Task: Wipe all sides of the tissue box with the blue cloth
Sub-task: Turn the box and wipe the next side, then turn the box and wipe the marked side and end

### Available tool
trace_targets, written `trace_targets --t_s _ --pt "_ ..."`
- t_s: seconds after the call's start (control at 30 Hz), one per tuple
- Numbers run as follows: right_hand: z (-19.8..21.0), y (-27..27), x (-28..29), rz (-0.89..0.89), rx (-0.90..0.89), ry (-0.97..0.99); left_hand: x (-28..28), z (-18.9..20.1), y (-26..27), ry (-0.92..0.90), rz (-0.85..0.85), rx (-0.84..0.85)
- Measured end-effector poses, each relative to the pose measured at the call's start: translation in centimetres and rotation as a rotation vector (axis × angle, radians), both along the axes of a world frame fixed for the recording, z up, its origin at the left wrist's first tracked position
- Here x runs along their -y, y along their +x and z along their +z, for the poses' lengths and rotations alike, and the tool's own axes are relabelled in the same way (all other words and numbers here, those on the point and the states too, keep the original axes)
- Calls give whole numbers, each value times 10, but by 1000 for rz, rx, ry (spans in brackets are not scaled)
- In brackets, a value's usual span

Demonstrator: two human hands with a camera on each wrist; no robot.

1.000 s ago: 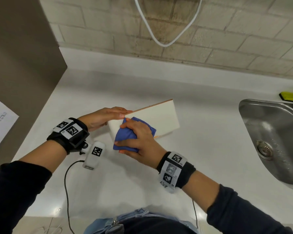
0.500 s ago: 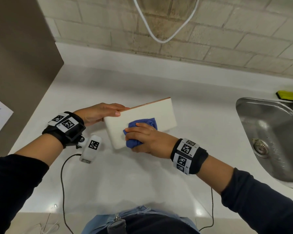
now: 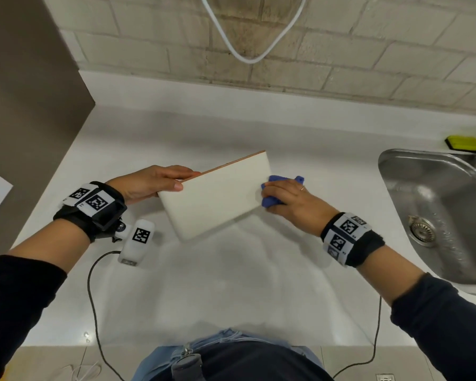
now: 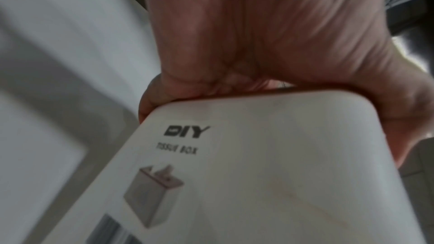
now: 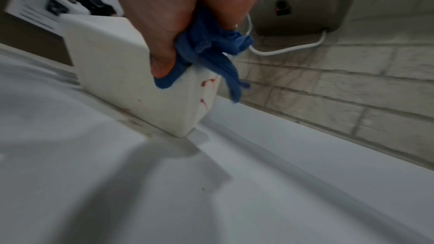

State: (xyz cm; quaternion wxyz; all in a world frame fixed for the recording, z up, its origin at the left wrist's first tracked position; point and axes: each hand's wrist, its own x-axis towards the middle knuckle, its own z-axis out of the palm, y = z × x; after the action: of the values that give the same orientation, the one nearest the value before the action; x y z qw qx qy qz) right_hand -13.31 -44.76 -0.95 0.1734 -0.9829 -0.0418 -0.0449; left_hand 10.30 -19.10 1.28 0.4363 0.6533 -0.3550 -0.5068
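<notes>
The white tissue box point(image 3: 217, 193) stands tilted on the white counter point(image 3: 231, 284), its broad face toward me, a brown edge along its top. My left hand point(image 3: 160, 181) grips its upper left corner, thumb on the near face; the left wrist view shows the box end point(image 4: 281, 164) printed "DIY" under my left hand point(image 4: 258, 44). My right hand point(image 3: 289, 198) holds the bunched blue cloth point(image 3: 275, 188) against the box's right end. In the right wrist view the blue cloth point(image 5: 211, 47) sits on the box's top right corner, and red marks show on the tissue box's end face point(image 5: 204, 96).
A steel sink point(image 3: 437, 210) lies at the right, with a yellow-green sponge point(image 3: 465, 143) behind it. A small white tagged device point(image 3: 136, 240) with a black cable lies by my left wrist. A brown cabinet side point(image 3: 25, 119) stands at the left; a white cable point(image 3: 248, 45) hangs on the brick wall.
My right hand slid the blue cloth rightward across the box's near face, from the left end to the right end. My left hand kept its hold on the upper left corner.
</notes>
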Motion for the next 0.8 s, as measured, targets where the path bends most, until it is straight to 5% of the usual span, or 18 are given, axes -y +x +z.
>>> trace_targets --t_s 0.23,0.57,0.8 --pt "26 -24 24 -260 146 -164 4 -4 -7 -58 -49 78" --pt "29 -52 -36 -663 262 585 -25 -1 6 -58 -16 157" --pt "21 -38 -60 -599 192 505 -57 16 10 41 -227 536"
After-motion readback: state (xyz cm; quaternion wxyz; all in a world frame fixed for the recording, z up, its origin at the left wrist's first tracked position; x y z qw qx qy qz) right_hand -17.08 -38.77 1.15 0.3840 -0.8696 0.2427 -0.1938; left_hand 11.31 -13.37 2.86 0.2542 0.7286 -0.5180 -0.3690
